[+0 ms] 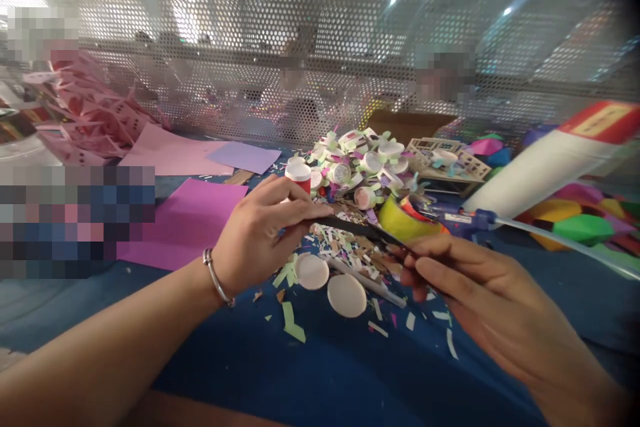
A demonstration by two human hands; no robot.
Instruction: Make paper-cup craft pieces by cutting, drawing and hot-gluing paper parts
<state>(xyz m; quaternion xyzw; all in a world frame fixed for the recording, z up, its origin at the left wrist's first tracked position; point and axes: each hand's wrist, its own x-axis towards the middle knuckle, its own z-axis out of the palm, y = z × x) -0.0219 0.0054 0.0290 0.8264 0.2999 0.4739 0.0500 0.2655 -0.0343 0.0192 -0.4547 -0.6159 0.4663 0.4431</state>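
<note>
A thin black strip point(350, 225) stretches between my two hands above a heap of paper scraps. At its left end, the thumb and fingers of my left hand point(273, 230) are pinched together on it. My right hand point(465, 283) closes its fingertips on the other end, where the strip looks doubled or overlapped; its exact make-up is too blurred to tell. Below the strip lie two round white discs point(347, 295), side by side on the blue cloth. Just behind my left hand stands a red pot with a white lid point(298, 173), partly covered by the fingers.
White round pieces with paper tabs point(350, 160) are heaped at the back. A blue glue gun point(467, 221) rests by a yellow tape roll point(407, 219). A white tube with a red end point(540, 167) leans at right. Purple paper point(185, 223) lies left, before a perforated metal barrier point(240, 80).
</note>
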